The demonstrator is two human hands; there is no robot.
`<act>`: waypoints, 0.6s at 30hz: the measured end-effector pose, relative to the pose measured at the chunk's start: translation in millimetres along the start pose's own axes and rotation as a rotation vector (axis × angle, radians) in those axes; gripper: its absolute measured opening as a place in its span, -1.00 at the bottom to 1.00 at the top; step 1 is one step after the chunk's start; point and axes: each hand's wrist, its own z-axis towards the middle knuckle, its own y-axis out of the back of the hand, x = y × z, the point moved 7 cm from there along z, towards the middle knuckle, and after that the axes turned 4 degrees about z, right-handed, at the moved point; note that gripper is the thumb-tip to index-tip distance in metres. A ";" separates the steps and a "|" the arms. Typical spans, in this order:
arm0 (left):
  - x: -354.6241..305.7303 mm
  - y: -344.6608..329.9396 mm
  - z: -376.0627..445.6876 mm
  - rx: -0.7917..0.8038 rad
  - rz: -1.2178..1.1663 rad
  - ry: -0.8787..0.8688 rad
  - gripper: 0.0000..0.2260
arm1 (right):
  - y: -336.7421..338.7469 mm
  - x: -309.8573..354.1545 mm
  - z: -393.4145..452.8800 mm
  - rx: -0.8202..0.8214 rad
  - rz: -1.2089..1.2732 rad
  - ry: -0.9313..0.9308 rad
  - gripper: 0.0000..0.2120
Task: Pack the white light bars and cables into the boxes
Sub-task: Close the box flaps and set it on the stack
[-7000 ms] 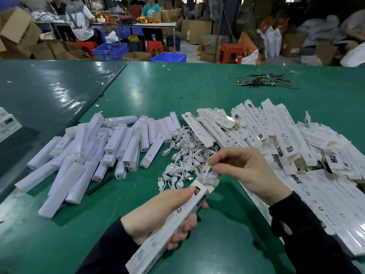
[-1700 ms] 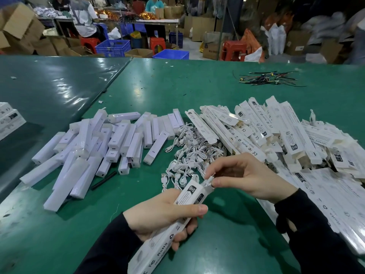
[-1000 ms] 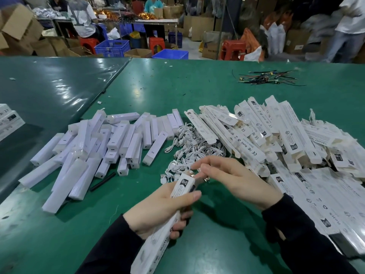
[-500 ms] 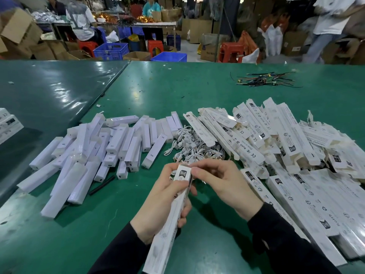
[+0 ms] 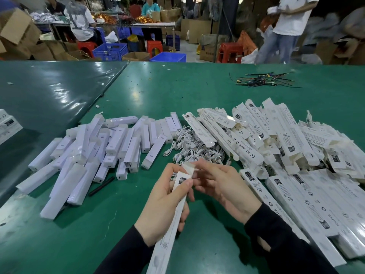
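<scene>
A: Head view: left hand (image 5: 166,202) grips the box (image 5: 171,216) upright over the surface (image 5: 197,99); right hand (image 5: 221,184) pinches its end flap (image 5: 188,168).

B: Tuck the flap squarely and keep the box steady. Light bars (image 5: 94,153), cables (image 5: 193,149) wait beyond.

I see a long white box (image 5: 173,210) held up on end, top flap open; loose white light bars (image 5: 88,155) left, coiled white cables (image 5: 194,149) mid-tabletop, boxes (image 5: 286,155) heaped right.
</scene>
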 end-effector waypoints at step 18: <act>8.1 -0.8 -2.1 -0.003 0.077 -0.007 -0.75 | -9.6 -3.2 -0.2 0.097 -0.092 0.109 -0.81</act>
